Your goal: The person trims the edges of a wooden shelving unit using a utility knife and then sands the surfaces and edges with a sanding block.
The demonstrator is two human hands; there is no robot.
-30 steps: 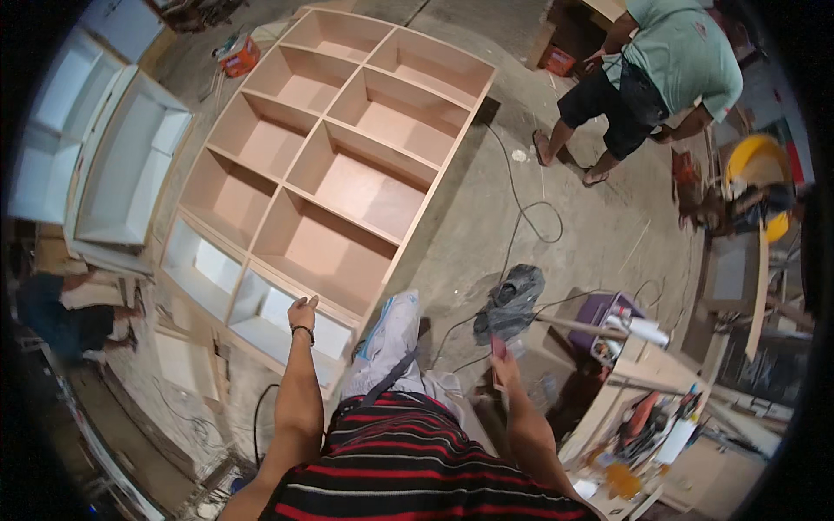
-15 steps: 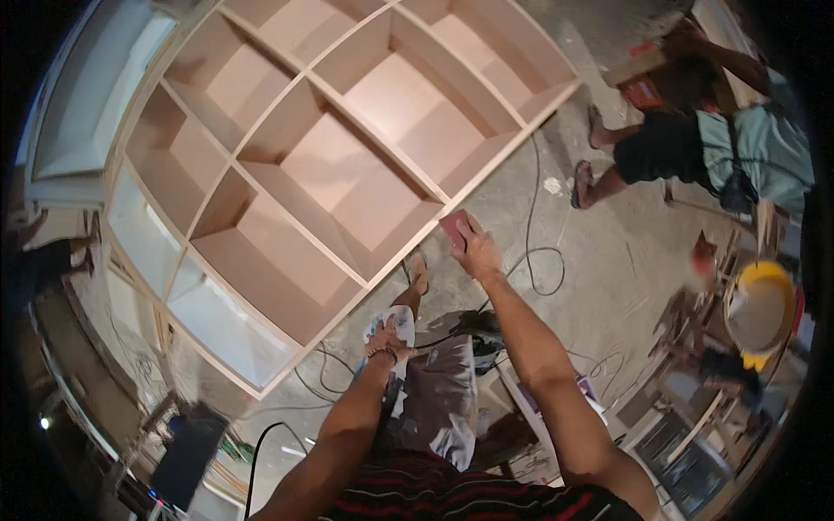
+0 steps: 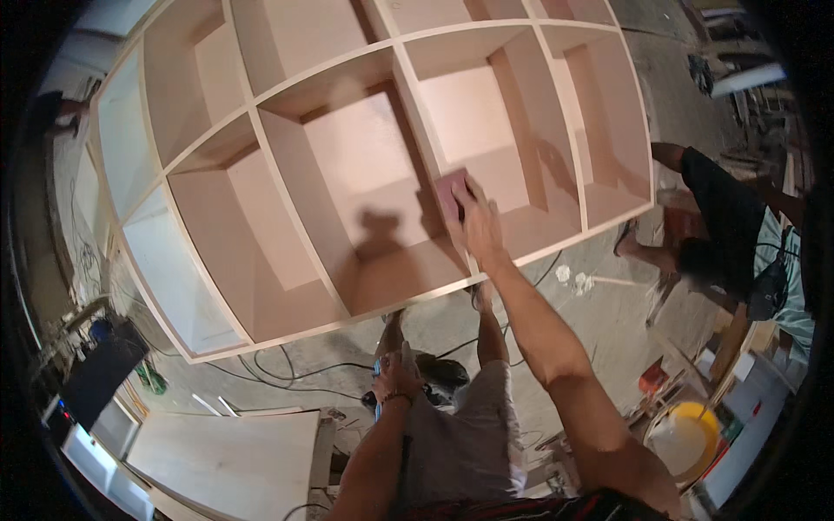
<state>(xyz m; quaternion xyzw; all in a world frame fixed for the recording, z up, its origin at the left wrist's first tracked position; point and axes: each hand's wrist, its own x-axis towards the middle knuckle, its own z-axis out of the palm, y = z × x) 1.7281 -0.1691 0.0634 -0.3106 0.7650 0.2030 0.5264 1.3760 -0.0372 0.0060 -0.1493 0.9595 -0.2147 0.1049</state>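
Note:
A large wooden shelf unit (image 3: 301,214) with several square compartments spreads out in front of me, its pale front edges facing up. My right hand (image 3: 477,224) is closed around a red-brown sanding block (image 3: 453,194), which lies against the divider (image 3: 424,130) between two compartments. That arm reaches across the unit's near edge. Lower down, beside my leg, my left hand (image 3: 397,379) is curled in front of my body. Something bluish-white shows at its fingers, too small to name.
Black cables (image 3: 291,378) trail over the concrete floor below the unit. At right another person in dark shorts (image 3: 725,204) bends near a yellow bucket (image 3: 685,441) and scattered wood. A pale board (image 3: 226,460) lies at lower left.
My right hand has moved with the sanding block from the unit's near outer edge onto an inner divider. The view has turned and shifted, and my left hand stays low by my leg.

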